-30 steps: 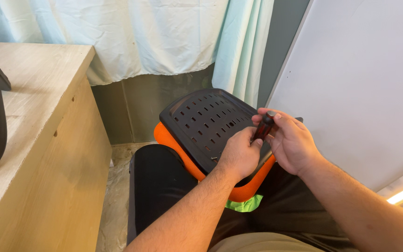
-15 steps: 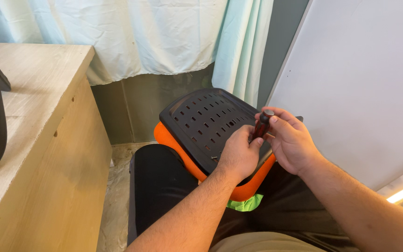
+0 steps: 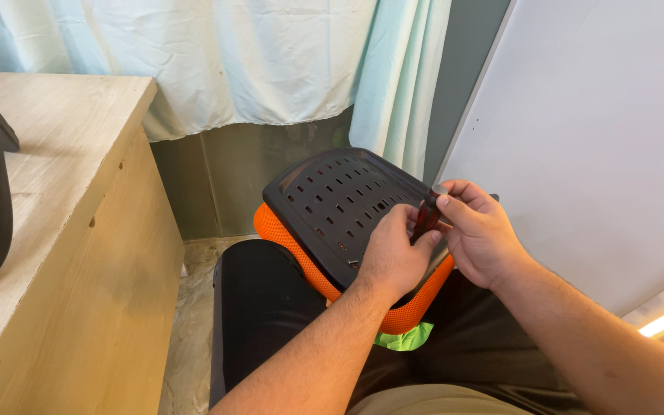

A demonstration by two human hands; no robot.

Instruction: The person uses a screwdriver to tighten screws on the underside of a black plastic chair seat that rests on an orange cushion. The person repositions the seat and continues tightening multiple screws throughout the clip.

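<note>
Right hand grips the dark red screwdriver handle near its top, tool roughly upright. Left hand closes around the lower handle, resting on the black slotted panel. I see the panel on an orange cushion, across my lap. Wooden cabinet at left.

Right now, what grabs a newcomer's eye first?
The bright orange cushion under a black perforated plastic panel, resting mid-frame on the person's lap. Both hands meet at its right edge: the right hand grips a dark red tool handle, the left hand rests on the panel beside it.
</note>
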